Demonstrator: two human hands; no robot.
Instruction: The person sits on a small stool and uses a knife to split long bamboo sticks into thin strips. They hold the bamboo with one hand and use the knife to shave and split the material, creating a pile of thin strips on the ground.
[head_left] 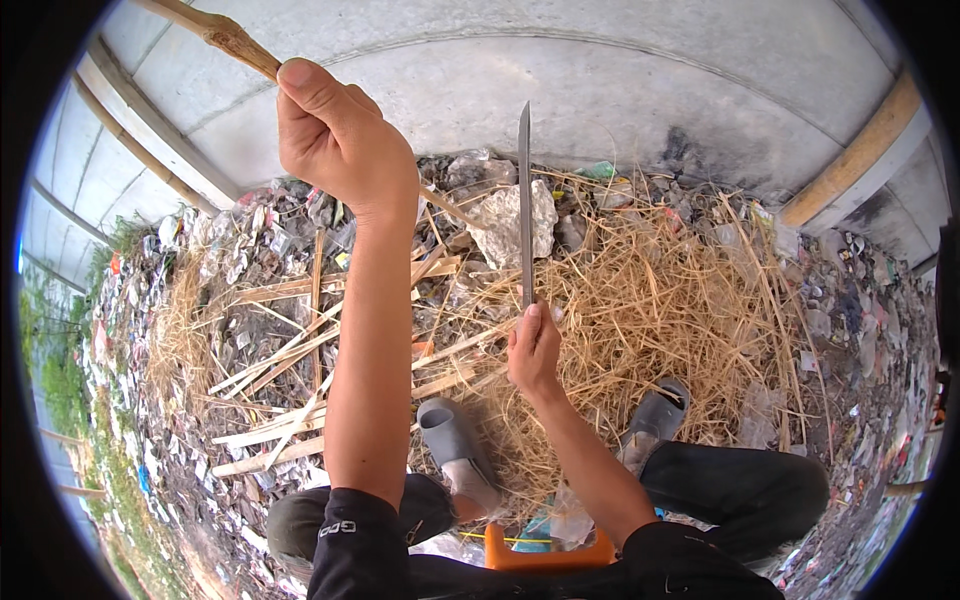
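My left hand (345,140) is raised at the upper left, closed around a brown wooden stick (225,38). One end of the stick runs out past the upper edge; a thinner part shows beyond my wrist, its tip in front of a pale rough rock (515,222). I cannot tell whether the tip touches the rock. In the middle, my right hand (535,350) grips a long narrow-bladed machete (526,200), its blade pointing up and away from me in front of the rock. The fingers cover its handle.
Tan shavings (670,310) lie heaped beyond my feet, and several split sticks (285,365) lie at the left. Litter covers the ground around. A grey panel wall (600,90) with a wooden post (855,150) stands behind. Grey clogs (455,440) and an orange stool (545,550) are close to me.
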